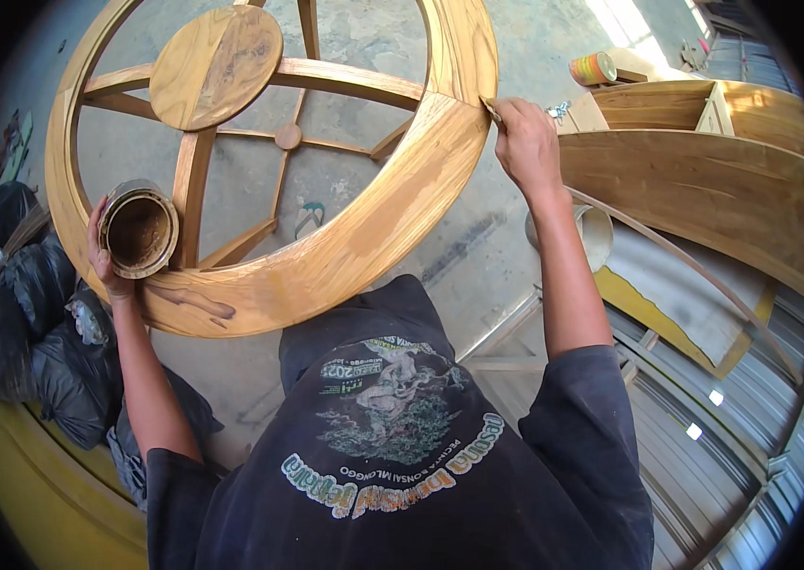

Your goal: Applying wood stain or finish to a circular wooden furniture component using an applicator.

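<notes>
A round wooden table frame (269,285) with crossed struts and a small centre disc (207,71) fills the upper middle. My left hand (109,242) grips a metal tin (164,204) with brownish contents, held over the ring's left part. My right hand (525,142) is closed at the ring's outer right edge, pinching a small tan item whose kind I cannot make out; part of it is hidden by my fingers. The ring's lower band shows uneven darker and glossy patches.
Black plastic bags (65,385) lie at the left. Curved wooden furniture pieces (687,185) and a striped can (584,68) are at the right, above corrugated metal sheeting (706,484). A sandal (309,218) lies on the concrete floor (459,294) beneath the frame.
</notes>
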Tool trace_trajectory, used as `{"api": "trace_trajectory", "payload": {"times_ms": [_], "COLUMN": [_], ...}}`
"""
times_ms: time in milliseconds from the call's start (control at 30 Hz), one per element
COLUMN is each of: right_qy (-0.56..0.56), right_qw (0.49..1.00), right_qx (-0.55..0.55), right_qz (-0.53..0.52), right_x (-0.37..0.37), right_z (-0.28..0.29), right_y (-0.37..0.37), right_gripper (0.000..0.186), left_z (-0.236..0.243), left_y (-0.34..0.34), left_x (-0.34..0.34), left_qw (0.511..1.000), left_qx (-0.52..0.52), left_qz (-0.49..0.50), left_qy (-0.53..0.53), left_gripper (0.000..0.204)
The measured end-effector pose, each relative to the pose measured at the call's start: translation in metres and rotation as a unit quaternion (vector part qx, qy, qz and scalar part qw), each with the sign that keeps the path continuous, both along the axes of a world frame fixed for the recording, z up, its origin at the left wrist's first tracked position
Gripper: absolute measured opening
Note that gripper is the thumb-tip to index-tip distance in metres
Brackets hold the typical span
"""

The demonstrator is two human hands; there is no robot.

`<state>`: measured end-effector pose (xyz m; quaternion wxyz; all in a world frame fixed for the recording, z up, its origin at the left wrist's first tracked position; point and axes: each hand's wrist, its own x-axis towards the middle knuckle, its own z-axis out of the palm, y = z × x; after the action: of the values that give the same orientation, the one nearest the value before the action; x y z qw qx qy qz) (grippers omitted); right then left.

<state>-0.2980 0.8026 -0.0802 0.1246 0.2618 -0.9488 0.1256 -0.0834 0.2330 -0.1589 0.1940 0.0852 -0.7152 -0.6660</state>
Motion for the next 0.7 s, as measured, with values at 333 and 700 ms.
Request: {"api": "trace_trajectory", "payload": {"times_ms": [333,700], "right_qy": [-0.071,0.048], "right_qw": [0.996,0.994], "right_qx": [0.043,-0.064], "right_qz": [-0.033,0.078], "right_x": [0.095,0.027], "right_z": [0.009,-0.012], "right_y": [-0.059,0.029], "right_gripper": [0.021,0.037], "left_z": [0.000,-0.003], "left_y": [-0.003,-0.006], "left_x": [0.001,0.002], "left_qw": [1.000,1.000], "left_qx": [-0.004,0.005], "left_qz": [-0.013,-0.011], "left_qy": [0.005,0.000], "left_gripper": [0.097,0.101]}}
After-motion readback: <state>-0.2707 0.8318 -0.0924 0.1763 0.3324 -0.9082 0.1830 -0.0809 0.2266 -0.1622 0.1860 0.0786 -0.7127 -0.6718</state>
